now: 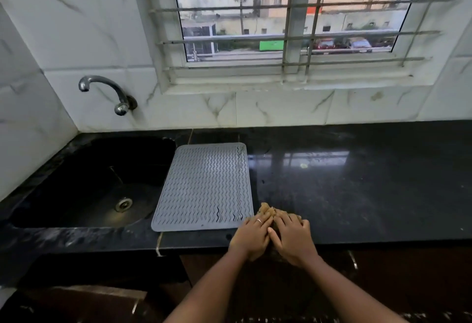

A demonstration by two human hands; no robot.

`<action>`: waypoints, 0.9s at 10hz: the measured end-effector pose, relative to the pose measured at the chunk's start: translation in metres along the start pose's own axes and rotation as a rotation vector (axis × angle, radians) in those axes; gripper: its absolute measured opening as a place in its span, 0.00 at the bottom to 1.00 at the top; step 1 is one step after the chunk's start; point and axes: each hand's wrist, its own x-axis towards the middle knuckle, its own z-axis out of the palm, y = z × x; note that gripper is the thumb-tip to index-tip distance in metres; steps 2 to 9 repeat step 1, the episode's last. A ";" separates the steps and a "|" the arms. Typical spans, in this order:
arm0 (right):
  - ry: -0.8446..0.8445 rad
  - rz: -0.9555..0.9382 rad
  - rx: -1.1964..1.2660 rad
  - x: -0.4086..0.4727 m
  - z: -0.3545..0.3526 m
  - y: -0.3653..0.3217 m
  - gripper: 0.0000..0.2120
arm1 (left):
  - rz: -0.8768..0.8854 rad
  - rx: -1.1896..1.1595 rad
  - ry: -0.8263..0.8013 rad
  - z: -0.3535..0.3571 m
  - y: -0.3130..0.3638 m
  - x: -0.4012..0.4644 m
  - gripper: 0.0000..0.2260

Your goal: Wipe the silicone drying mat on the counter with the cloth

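A grey silicone drying mat (204, 186) with a wavy ridge pattern lies flat on the black counter, just right of the sink. A tan cloth (268, 210) sits bunched on the counter by the mat's near right corner. My left hand (251, 237) and my right hand (293, 238) rest side by side on top of the cloth, fingers curled over it, covering most of it. The left hand's fingertips touch the mat's corner.
A black sink (84, 184) with a metal drain lies left of the mat, under a wall tap (107, 91). The black stone counter (357, 182) stretches to the right. Marble-look tiles and a barred window (288, 21) stand behind.
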 end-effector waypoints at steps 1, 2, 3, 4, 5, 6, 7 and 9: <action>-0.309 -0.006 -0.022 0.050 -0.039 0.005 0.22 | -0.071 -0.043 -0.084 -0.050 -0.014 0.024 0.17; -0.309 -0.006 -0.022 0.050 -0.039 0.005 0.22 | -0.071 -0.043 -0.084 -0.050 -0.014 0.024 0.17; -0.309 -0.006 -0.022 0.050 -0.039 0.005 0.22 | -0.071 -0.043 -0.084 -0.050 -0.014 0.024 0.17; -0.309 -0.006 -0.022 0.050 -0.039 0.005 0.22 | -0.071 -0.043 -0.084 -0.050 -0.014 0.024 0.17; -0.309 -0.006 -0.022 0.050 -0.039 0.005 0.22 | -0.071 -0.043 -0.084 -0.050 -0.014 0.024 0.17; -0.309 -0.006 -0.022 0.050 -0.039 0.005 0.22 | -0.071 -0.043 -0.084 -0.050 -0.014 0.024 0.17; -0.309 -0.006 -0.022 0.050 -0.039 0.005 0.22 | -0.071 -0.043 -0.084 -0.050 -0.014 0.024 0.17; -0.309 -0.006 -0.022 0.050 -0.039 0.005 0.22 | -0.071 -0.043 -0.084 -0.050 -0.014 0.024 0.17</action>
